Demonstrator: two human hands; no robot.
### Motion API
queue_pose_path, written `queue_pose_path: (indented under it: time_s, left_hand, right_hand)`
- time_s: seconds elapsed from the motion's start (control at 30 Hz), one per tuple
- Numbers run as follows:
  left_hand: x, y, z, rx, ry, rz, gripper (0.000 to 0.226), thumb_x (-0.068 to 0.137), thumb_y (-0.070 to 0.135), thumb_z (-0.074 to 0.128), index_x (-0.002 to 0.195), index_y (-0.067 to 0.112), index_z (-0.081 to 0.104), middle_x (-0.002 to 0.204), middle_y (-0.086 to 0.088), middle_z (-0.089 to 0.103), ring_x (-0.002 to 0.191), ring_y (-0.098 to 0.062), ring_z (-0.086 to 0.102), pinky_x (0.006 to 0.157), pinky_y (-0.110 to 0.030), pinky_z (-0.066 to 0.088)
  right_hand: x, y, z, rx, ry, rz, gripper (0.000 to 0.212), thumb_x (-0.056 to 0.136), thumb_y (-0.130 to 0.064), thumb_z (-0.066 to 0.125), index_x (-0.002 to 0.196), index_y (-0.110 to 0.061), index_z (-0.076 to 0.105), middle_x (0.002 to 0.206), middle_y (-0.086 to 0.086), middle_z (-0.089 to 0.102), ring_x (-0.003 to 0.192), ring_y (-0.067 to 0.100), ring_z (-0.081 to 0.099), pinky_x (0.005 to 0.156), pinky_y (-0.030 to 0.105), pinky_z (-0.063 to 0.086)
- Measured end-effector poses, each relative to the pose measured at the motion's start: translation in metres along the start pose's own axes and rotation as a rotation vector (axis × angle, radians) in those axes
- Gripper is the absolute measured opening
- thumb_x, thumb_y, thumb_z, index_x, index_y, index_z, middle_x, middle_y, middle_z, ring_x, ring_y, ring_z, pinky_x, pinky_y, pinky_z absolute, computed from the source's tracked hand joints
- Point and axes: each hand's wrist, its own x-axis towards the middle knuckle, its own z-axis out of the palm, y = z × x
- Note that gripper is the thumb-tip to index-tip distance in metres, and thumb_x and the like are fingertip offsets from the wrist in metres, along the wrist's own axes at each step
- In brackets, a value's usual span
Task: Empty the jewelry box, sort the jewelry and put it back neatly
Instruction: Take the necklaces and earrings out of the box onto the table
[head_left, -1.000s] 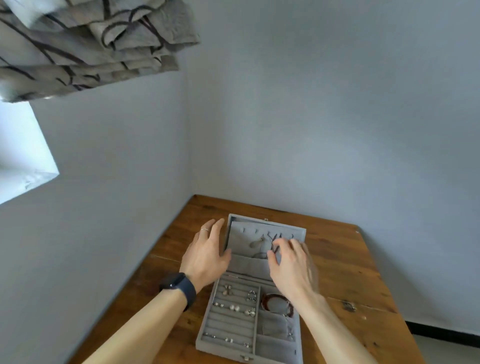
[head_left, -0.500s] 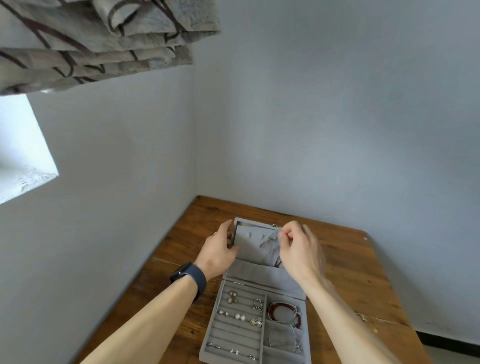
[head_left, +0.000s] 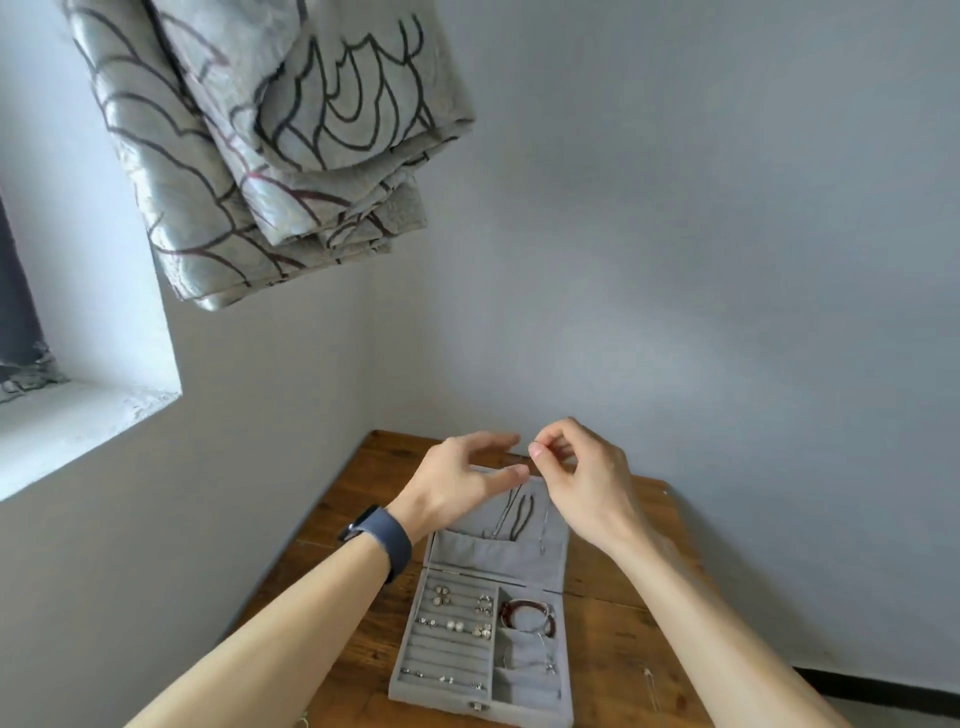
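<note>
Directly below the right grip (head_left: 582, 480) hangs the necklace chain (head_left: 521, 506). Its long axis is near vertical and its lower end drops into the lid pocket (head_left: 498, 556) of the jewelry box (head_left: 441, 652).

- **Right grip:** thumb and forefinger pinch narrow on the chain's top end, other fingers curled.
- **Left grip (head_left: 452, 483):** just left of it, fingertips almost meeting, thumb and fingers spread wide, holding nothing. It is the free one and nearest the strands, so it is probably the one to steady or part them.
- **Next move:** looks like a lift up and off the lid. The pull should follow the chain's vertical line, or the strands may snag at the pocket edge.

Counts:
- One box on the table (head_left: 613, 623), lid upright.
- At least two hanging strands, one dark and one pale; exact number unclear.
- One red bracelet (head_left: 527, 613) below the grips, in a right-side compartment.
- One thin silver piece (head_left: 530, 660) in the next compartment toward the person.
- Earrings (head_left: 454, 626) sit on three slotted rows, too small to count.
- One thin metal bit (head_left: 649, 680) lies on the table, right of the box.
- One watch (head_left: 384, 540) on the left wrist.
</note>
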Motion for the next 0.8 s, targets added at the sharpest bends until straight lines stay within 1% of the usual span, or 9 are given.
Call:
queue_pose_path:
  time_s: [0.1, 0.17, 0.27, 0.33, 0.43, 0.5, 0.63, 0.73, 0.8]
  left_hand:
    - [-0.015, 0.028, -0.006, 0.128, 0.045, 0.117, 0.011, 0.09, 0.038, 0.07, 0.098, 0.033, 0.074, 0.089, 0.024, 0.07, 0.086, 0.014, 0.062, 0.075, -0.002, 0.04]
    - [-0.024, 0.044, -0.011, 0.123, 0.089, 0.133, 0.004, 0.091, 0.034, 0.068, 0.091, 0.032, 0.071, 0.081, 0.022, 0.07, 0.079, 0.013, 0.061, 0.069, -0.001, 0.04]
    - [-0.033, 0.065, -0.019, -0.003, 0.122, 0.12, 0.007, 0.091, 0.03, 0.066, 0.087, 0.029, 0.071, 0.081, 0.016, 0.073, 0.077, 0.004, 0.066, 0.071, -0.008, 0.048]
    - [-0.04, 0.079, -0.022, -0.08, 0.084, 0.108, 0.007, 0.09, 0.029, 0.066, 0.086, 0.028, 0.071, 0.08, 0.014, 0.074, 0.076, 0.0, 0.067, 0.073, -0.014, 0.051]
    - [-0.051, 0.098, -0.019, -0.154, -0.002, 0.1, 0.008, 0.088, 0.029, 0.064, 0.083, 0.026, 0.069, 0.075, 0.007, 0.073, 0.068, -0.008, 0.063, 0.071, -0.027, 0.052]
    - [-0.059, 0.107, -0.014, -0.193, -0.031, 0.082, 0.009, 0.091, 0.025, 0.06, 0.085, 0.022, 0.066, 0.076, 0.003, 0.072, 0.069, -0.012, 0.061, 0.071, -0.035, 0.052]
    - [-0.072, 0.11, -0.009, -0.287, -0.09, 0.029, 0.012, 0.1, 0.021, 0.05, 0.092, 0.014, 0.056, 0.075, -0.001, 0.074, 0.072, -0.015, 0.069, 0.068, -0.031, 0.051]
    - [-0.082, 0.098, -0.003, -0.313, -0.099, 0.012, 0.01, 0.099, 0.02, 0.051, 0.093, 0.013, 0.056, 0.068, -0.001, 0.07, 0.065, -0.019, 0.07, 0.067, -0.032, 0.053]
    - [-0.086, 0.086, 0.001, -0.264, -0.08, 0.016, 0.011, 0.099, 0.023, 0.055, 0.093, 0.014, 0.058, 0.068, 0.0, 0.071, 0.064, -0.018, 0.069, 0.069, -0.037, 0.056]
  right_hand:
    - [-0.009, -0.017, -0.019, 0.025, 0.011, -0.003, 0.008, 0.091, -0.039, 0.061, 0.087, -0.041, 0.054, 0.088, -0.027, 0.064, 0.085, -0.004, 0.06, 0.069, 0.008, 0.045]
    - [-0.016, -0.025, -0.03, 0.057, 0.034, 0.017, 0.01, 0.091, -0.037, 0.061, 0.087, -0.041, 0.053, 0.085, -0.024, 0.065, 0.085, -0.005, 0.06, 0.069, 0.005, 0.043]
    - [-0.032, -0.035, -0.043, 0.097, 0.06, 0.057, 0.011, 0.094, -0.035, 0.06, 0.089, -0.04, 0.052, 0.082, -0.021, 0.065, 0.086, -0.007, 0.059, 0.069, 0.004, 0.042]
    - [-0.045, -0.041, -0.047, 0.146, 0.065, 0.082, 0.011, 0.096, -0.033, 0.06, 0.09, -0.037, 0.051, 0.083, -0.019, 0.065, 0.083, -0.005, 0.06, 0.068, 0.008, 0.044]
    - [-0.077, -0.048, -0.044, 0.27, -0.013, 0.178, 0.011, 0.097, -0.029, 0.059, 0.092, -0.035, 0.051, 0.087, -0.013, 0.067, 0.082, 0.002, 0.062, 0.073, 0.02, 0.049]
    - [-0.109, -0.048, -0.039, 0.306, -0.099, 0.239, 0.011, 0.096, -0.028, 0.061, 0.092, -0.035, 0.055, 0.088, -0.013, 0.067, 0.083, 0.004, 0.063, 0.075, 0.023, 0.051]
    - [-0.191, -0.037, -0.024, 0.374, -0.318, 0.381, 0.014, 0.097, -0.03, 0.057, 0.088, -0.032, 0.067, 0.092, -0.016, 0.07, 0.085, 0.0, 0.062, 0.073, 0.012, 0.047]
    - [-0.249, -0.023, -0.017, 0.493, -0.402, 0.583, 0.021, 0.1, -0.029, 0.054, 0.092, -0.022, 0.072, 0.099, -0.008, 0.073, 0.096, 0.009, 0.066, 0.085, 0.023, 0.052]
    - [-0.281, -0.02, -0.017, 0.593, -0.397, 0.696, 0.029, 0.103, -0.029, 0.05, 0.091, -0.014, 0.071, 0.098, -0.003, 0.075, 0.095, 0.014, 0.069, 0.083, 0.028, 0.053]
